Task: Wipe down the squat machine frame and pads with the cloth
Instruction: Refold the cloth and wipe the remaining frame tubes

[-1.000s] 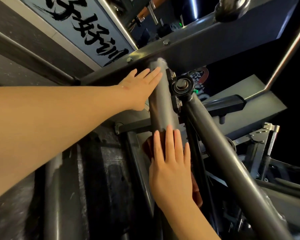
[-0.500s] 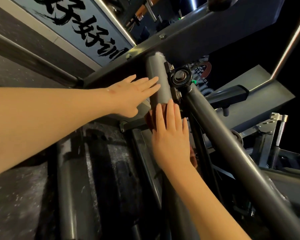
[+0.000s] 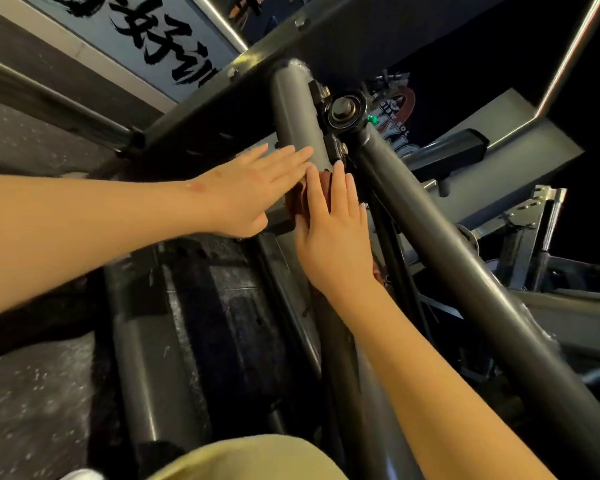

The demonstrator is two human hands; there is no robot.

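Speckled dark flooring [image 3: 32, 393] fills the eight o'clock side, with a brush-lettered sign [image 3: 160, 39] at eleven. Near centre the left hand [image 3: 253, 192] lies flat, fingers straight and close together, tips touching the grey post [image 3: 293, 109]. Just beside it, at its three o'clock, the reddish-brown cloth [image 3: 297, 202] is pressed to the post under the right hand [image 3: 333, 237], whose fingers are straight and slightly spread. A pivot bolt [image 3: 343, 110] sits at one o'clock, and a thick tube [image 3: 465, 265] slants from it toward five.

upright post [image 3: 293, 109] front bare above left hand [image 3: 253, 188]; pivot bearing [image 3: 343, 110] + diag tube [image 3: 465, 258] block its right side; crossbeam [image 3: 326, 39] caps top.
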